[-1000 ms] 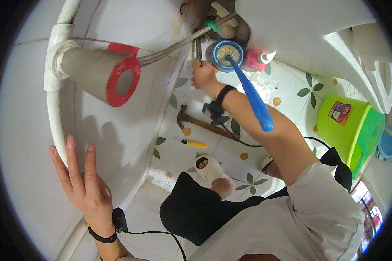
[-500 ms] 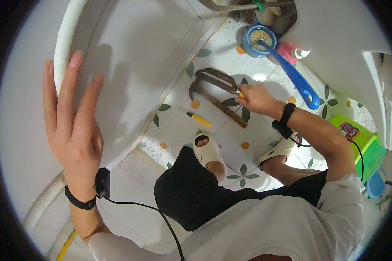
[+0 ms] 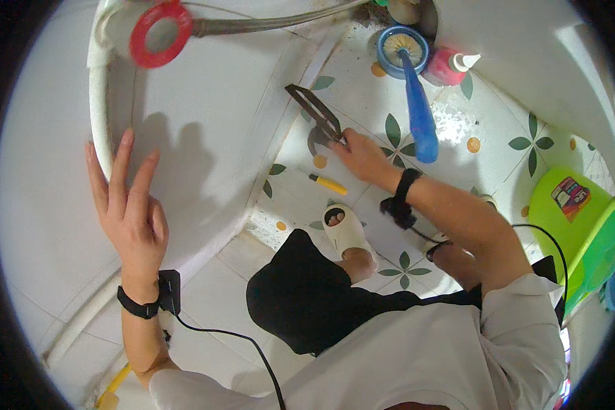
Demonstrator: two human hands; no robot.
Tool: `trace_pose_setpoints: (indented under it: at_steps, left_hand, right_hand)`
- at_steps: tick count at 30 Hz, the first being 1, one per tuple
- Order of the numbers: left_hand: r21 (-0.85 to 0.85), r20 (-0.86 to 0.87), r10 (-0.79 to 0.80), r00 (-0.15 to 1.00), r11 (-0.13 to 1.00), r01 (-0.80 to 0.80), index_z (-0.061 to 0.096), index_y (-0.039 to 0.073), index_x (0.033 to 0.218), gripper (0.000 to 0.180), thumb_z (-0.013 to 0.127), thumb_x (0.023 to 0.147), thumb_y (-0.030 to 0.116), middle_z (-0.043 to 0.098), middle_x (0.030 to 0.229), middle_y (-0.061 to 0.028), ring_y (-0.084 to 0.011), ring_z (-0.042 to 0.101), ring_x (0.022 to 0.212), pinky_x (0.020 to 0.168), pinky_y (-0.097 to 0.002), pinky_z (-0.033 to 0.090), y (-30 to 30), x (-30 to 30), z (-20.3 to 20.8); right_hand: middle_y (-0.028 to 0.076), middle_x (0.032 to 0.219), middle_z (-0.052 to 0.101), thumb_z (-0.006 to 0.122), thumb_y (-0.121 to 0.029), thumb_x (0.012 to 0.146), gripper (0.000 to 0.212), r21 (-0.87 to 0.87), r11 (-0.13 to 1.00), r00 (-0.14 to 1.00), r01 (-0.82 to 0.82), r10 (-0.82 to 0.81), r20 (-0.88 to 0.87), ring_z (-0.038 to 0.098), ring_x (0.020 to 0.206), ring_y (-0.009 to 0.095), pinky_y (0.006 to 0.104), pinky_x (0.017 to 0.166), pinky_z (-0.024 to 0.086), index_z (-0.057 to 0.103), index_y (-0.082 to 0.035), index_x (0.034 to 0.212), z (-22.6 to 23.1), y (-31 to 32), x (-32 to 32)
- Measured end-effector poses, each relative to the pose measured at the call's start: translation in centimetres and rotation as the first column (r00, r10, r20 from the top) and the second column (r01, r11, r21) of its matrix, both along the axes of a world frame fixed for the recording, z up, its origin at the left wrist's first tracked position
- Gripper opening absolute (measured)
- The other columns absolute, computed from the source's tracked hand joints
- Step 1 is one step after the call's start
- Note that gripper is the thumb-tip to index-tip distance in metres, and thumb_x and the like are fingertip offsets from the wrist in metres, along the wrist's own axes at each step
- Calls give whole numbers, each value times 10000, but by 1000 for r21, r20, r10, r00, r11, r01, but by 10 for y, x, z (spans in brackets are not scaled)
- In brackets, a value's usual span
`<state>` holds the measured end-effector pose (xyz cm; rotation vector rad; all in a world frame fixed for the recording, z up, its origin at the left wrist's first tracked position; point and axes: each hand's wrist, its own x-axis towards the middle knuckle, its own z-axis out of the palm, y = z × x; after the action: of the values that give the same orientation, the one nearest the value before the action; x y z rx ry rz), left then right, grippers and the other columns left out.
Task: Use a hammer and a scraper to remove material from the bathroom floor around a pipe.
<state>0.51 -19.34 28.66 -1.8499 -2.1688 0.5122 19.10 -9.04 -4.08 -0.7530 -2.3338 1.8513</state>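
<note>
My right hand [image 3: 363, 158] is closed around the handle end of a rusty tool with a long, narrow metal frame [image 3: 313, 109]. The frame points up and left, close to the white wall. Below that hand lies a hooked dark metal tool head [image 3: 316, 142], mostly covered. Nearer to me, a slim yellow object with a black tip [image 3: 329, 184] rests on the tiles. At the left, my left hand [image 3: 135, 222] has its fingers stretched out along a white pipe [image 3: 99, 102], with nothing gripped. Whether the fingertips touch the pipe is unclear.
A blue toilet brush [image 3: 420, 123] stands in its blue holder [image 3: 383, 56] beside a pink bottle with a white cap [image 3: 447, 67]. At right is a lime-green bin [image 3: 570, 205]. A red ring [image 3: 160, 34] with a braided hose [image 3: 273, 25] crosses the top left. Cables trail from both wrists.
My right hand has lifted the framed tool and carried it left, over the hooked tool. My left hand sits lower along the pipe. The view has shifted, bringing in the red ring.
</note>
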Motion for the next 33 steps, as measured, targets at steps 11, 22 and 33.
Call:
trace_pose_setpoints:
  at_steps: [11, 22, 33]
  left_hand:
    - [-49, -36, 7, 999, 999, -9, 581, 96, 1140, 522, 423, 669, -61, 474, 1334, -80, -411, 225, 1338, 1090, -491, 213, 3, 3, -1]
    - [-4, -56, 0, 998, 1000, -1, 606, 71, 1105, 544, 422, 619, -91, 521, 1279, -99, -436, 261, 1312, 1087, -488, 235, 0, 3, -5]
    - [19, -65, -3, 998, 1000, 4, 624, 81, 1083, 533, 427, 619, -90, 529, 1272, -100, -419, 258, 1319, 1088, -496, 230, 4, 3, -9]
  right_hand:
    - [90, 572, 504, 531, -301, 907, 366, -629, 728, 926, 272, -375, -34, 537, 477, 189, 333, 443, 425, 437, 46, 979, 37, -135, -57]
    - [128, 598, 528, 525, -262, 912, 319, -539, 781, 897, 315, -431, -100, 540, 481, 226, 368, 481, 437, 409, 35, 925, 30, -152, -71]
    - [85, 713, 558, 538, -228, 904, 254, -718, 634, 826, 288, -544, -150, 559, 630, 176, 329, 590, 481, 464, 14, 923, -6, -123, -97]
